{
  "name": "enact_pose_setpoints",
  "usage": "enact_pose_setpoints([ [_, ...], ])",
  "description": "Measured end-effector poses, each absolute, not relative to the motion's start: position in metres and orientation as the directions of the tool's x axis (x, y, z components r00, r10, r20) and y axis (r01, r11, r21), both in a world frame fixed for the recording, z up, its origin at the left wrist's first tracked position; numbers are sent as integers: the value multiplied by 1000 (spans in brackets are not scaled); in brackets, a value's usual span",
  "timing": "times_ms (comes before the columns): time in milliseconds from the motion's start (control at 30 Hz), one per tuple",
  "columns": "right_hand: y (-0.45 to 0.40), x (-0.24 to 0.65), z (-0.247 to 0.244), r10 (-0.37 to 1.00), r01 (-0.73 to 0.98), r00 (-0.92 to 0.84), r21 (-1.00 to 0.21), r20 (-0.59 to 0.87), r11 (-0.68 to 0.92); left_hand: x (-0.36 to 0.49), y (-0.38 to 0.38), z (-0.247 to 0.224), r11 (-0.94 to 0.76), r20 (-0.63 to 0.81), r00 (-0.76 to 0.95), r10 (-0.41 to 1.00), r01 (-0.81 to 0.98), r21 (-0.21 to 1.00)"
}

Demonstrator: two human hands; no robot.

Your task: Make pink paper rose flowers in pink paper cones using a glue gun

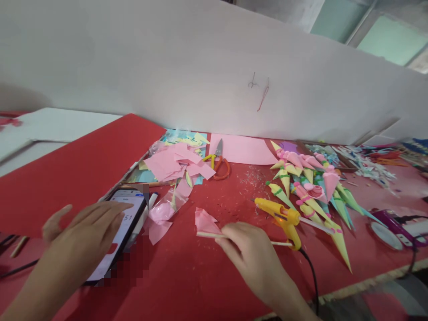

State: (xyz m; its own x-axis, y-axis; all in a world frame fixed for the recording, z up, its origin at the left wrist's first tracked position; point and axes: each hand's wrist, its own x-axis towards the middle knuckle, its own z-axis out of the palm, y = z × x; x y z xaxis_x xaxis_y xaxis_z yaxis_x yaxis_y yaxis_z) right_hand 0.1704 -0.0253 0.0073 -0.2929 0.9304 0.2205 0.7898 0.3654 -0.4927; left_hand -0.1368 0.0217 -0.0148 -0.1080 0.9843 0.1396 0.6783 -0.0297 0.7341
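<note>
Hands: two; left hand [85, 227], right hand [247, 245].
Phone [129, 200]: one.
Stick [209, 235], in right hand: one.
Folded paper [204, 220], beside that stick: one piece seen; layers too close to count.
Glue gun [277, 211]: one.
Glue stick [316, 224], in gun: one.
Scissors [220, 170]: one pair.
Pink sheet [242, 149], by wall: one.
Pink scraps [170, 162]: heaped, several; exact count hidden by overlap.
Cones [343, 249]: over ten; overlapped, no firm total.
Power strip [396, 225]: one.
White disc [386, 236]: one.
Red board [83, 169]: one.
</note>
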Motion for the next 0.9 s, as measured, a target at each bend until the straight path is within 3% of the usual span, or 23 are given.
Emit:
enact_pose_setpoints([
  [133,-31,171,7,939,774,-301,-532,168,343,-101,6,-15,-191,192,91,977,775,602],
  [233,-35,166,8,930,779,-350,-518,109,353,-68,-18,-16,-156,31,203,979,634,757],
  [300,-36,161,10,920,791,-389,-491,56,364,-49,-29,-16,-117,-25,226,974,592,798],
  [467,-34,157,10,912,846,-409,-387,-27,368,-21,-28,-10,-109,-42,281,959,499,860],
  [600,-34,156,0,899,841,-428,-324,94,434,-16,-21,-4,-130,-56,366,929,464,876],
  [900,-28,155,-16,785,826,-482,-98,389,556,-14,-11,-2,-22,-191,386,903,485,874],
])
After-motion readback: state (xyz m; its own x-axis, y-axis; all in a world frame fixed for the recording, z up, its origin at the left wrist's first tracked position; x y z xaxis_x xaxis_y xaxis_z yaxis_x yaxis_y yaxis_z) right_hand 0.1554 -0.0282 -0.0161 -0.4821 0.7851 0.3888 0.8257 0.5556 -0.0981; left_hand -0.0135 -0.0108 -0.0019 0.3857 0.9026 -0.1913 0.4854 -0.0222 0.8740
